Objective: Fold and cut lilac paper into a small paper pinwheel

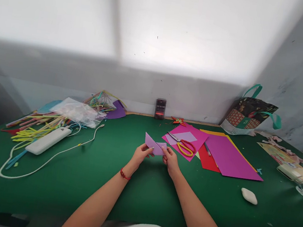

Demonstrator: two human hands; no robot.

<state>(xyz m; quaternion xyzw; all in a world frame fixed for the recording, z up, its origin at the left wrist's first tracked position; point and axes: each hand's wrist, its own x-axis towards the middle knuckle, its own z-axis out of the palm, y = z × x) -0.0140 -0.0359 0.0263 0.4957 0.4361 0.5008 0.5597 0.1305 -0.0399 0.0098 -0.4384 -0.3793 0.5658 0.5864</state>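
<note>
A light purple sheet of folded paper (154, 146) is held up over the green table by both hands. My left hand (142, 155) pinches its left part, thumb on top, and wears a red bracelet at the wrist. On the other side my right hand (171, 159) grips the right edge between thumb and fingers. One corner of the paper points up at the left, and folded layers overlap in the middle. Just beyond my right hand lie scissors (186, 148) with red and yellow handles, resting on magenta paper (200, 137) and a lilac square (188, 136).
Purple sheets (232, 158), red paper (206, 161) and a pen (207, 149) lie right. Paper strips (33, 132), a plastic bag (77, 110) and a white power bank (48, 140) with a cable are left. A phone (160, 109) leans on the wall; a patterned bag (248, 117) stands back right.
</note>
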